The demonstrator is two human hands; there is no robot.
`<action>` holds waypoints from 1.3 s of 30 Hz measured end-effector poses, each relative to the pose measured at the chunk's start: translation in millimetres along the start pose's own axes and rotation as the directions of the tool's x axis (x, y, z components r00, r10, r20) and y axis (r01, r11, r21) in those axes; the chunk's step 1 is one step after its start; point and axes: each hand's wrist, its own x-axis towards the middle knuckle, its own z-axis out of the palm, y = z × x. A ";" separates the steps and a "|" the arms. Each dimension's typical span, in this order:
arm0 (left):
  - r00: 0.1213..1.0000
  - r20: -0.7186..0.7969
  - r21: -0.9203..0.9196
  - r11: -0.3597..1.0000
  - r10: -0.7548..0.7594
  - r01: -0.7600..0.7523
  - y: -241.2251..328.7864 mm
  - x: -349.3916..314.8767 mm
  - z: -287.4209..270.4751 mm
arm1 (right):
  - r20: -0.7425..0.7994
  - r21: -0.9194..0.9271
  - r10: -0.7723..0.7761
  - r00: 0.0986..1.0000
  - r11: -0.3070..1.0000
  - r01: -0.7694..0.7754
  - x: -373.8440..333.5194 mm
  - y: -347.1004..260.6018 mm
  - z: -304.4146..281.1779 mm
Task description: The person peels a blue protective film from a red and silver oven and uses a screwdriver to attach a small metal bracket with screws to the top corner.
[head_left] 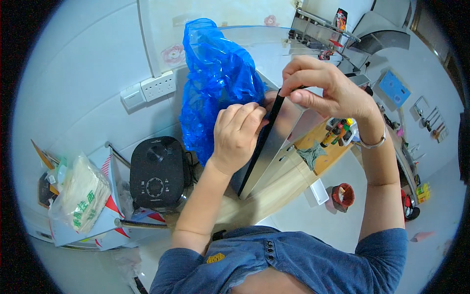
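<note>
A tall case with a shiny metal-like side (286, 120) and a black edge strip (262, 142) stands in front of me. My right hand (325, 88) is closed in a pinch at the strip's top corner, with a bracelet round the wrist. Lower down, my left hand (237, 134) has its fingers curled together against the same strip, beside a crumpled blue plastic bag (213, 73). Its fingertips are partly hidden, so what they grip cannot be made out. The bag bulges up behind and left of the case.
To the left stand a black appliance with a round dial (152, 174) and a plastic-wrapped pack (88, 196) on a white-and-red box. A power strip (159, 85) is on the wall. Sauce bottles (338, 132) stand on the right, with a small red bin (342, 195) on the floor.
</note>
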 end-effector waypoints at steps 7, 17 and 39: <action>0.945 0.212 -0.054 0.969 0.248 -0.242 -29.0 7.2 -21.2 | -0.273 -0.156 -0.060 0.960 0.988 0.017 -13.2 -2.3 28.9; 0.884 0.346 -0.204 0.944 0.316 -0.258 -31.3 7.8 -18.2 | -0.447 0.301 0.235 0.863 0.948 -0.102 -26.9 6.2 36.6; 0.980 -0.183 -0.006 0.997 0.074 -0.076 11.4 20.2 11.4 | -0.468 0.042 0.069 0.881 0.998 -0.056 -26.2 0.5 36.0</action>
